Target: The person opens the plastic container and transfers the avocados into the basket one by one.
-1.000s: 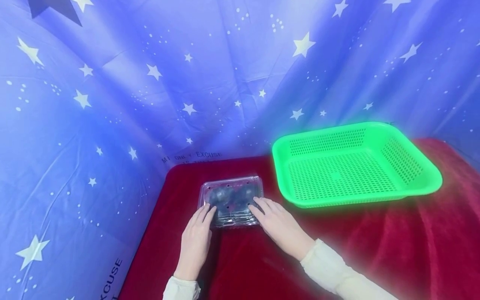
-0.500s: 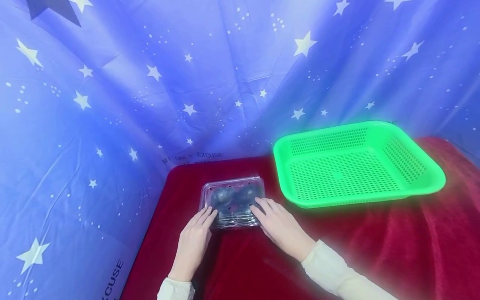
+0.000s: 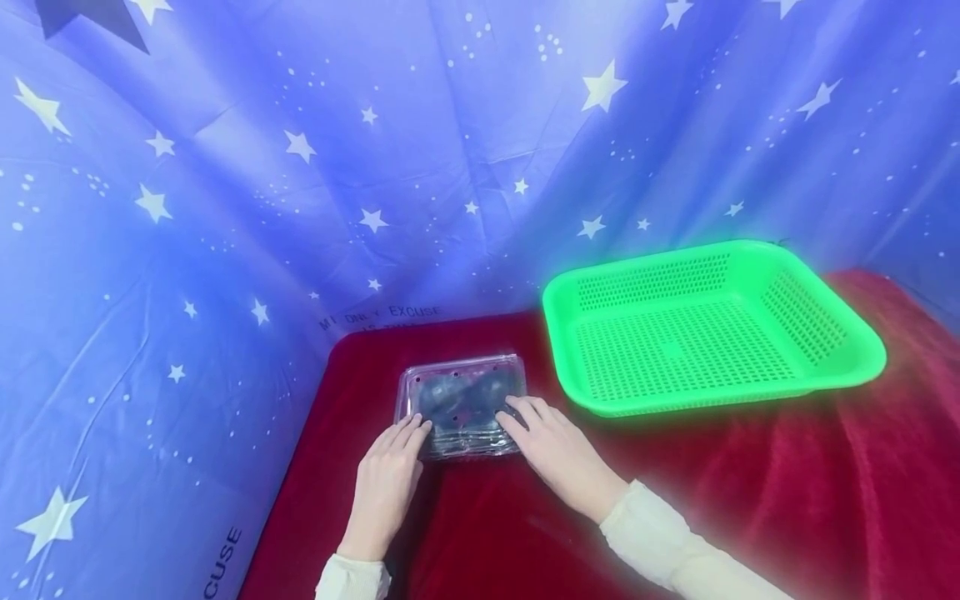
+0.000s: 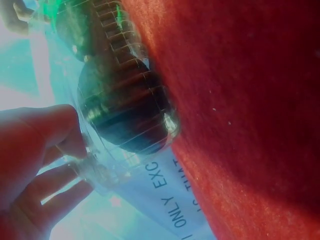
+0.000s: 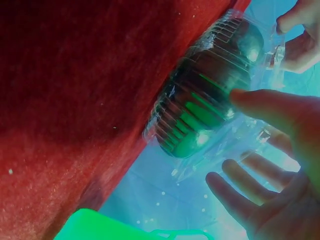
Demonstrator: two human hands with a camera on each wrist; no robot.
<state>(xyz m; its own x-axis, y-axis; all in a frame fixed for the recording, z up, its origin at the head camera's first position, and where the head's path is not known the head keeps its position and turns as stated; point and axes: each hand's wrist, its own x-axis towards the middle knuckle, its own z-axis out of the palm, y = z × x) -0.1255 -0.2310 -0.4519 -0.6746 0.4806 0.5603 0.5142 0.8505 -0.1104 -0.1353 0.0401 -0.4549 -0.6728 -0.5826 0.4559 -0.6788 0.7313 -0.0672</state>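
A clear plastic clamshell box (image 3: 468, 446) lies on the red cloth, its lid down and pierced with small holes. Dark, smooth, rounded things (image 4: 125, 107) fill it, their kind unclear behind the ribbed wall. At its front left corner, my left hand (image 3: 386, 483) pinches the rim, thumb on the near side and fingers behind, as the left wrist view shows. My right hand (image 3: 558, 454) is at the front right corner. Its thumb (image 5: 265, 105) touches the ribbed wall, while the other fingers stretch out loosely by the lid's edge.
To the right of the box stands a bright green perforated plastic basket (image 3: 847, 375) with nothing in it. Red cloth (image 3: 540, 542) covers the table. Behind and to the left hangs a blue curtain (image 3: 420, 150) with white stars and printed letters.
The camera view has shifted slightly. Both hands keep their places at the box's front corners, and the dark things under the lid appear slightly rearranged.
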